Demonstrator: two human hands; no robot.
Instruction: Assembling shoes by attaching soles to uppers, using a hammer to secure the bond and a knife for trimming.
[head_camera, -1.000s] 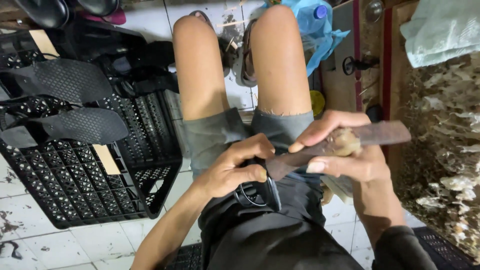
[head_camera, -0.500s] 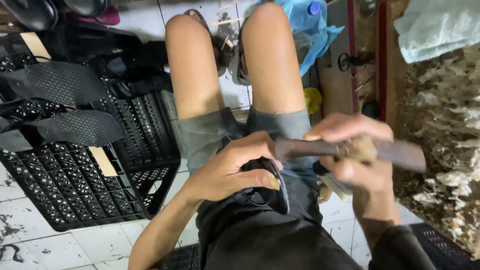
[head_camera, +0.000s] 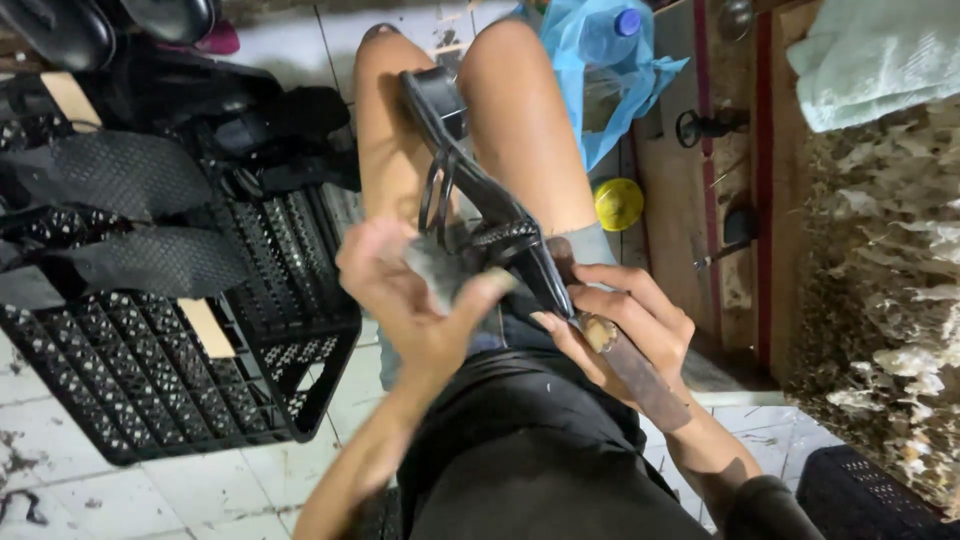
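1. Hands first: my left hand (head_camera: 425, 300) is blurred, its fingers curled partway around a small grey piece (head_camera: 430, 268), thumb pressed toward the black sandal (head_camera: 480, 190).
2. My right hand (head_camera: 625, 325) is closed around a long dark brown tool (head_camera: 640, 375); its worn end sticks out past the wrist toward my lap, and the fingers wrap the upper part where it meets the sandal.
3. The black sandal sits between both hands, over my thighs. It runs from the right hand up between my bare knees, sole edge toward me, thin straps looping on its left side. I cannot tell whether the tool's tip touches the sole or only lies against it.
4. A black plastic crate (head_camera: 170, 370) stands on the tiled floor (head_camera: 130, 500) to my left, touching my left leg. Flat black textured sole sheets (head_camera: 120, 175) lie across its top.
5. A blue plastic bag (head_camera: 590, 75) holding a bottle with a blue cap rests beyond my right knee, a round yellow lid (head_camera: 618, 203) just beside it.
6. A wooden board (head_camera: 700, 230) lies along the floor's right side, and a pale green cloth (head_camera: 870, 55) sits at the top right corner.
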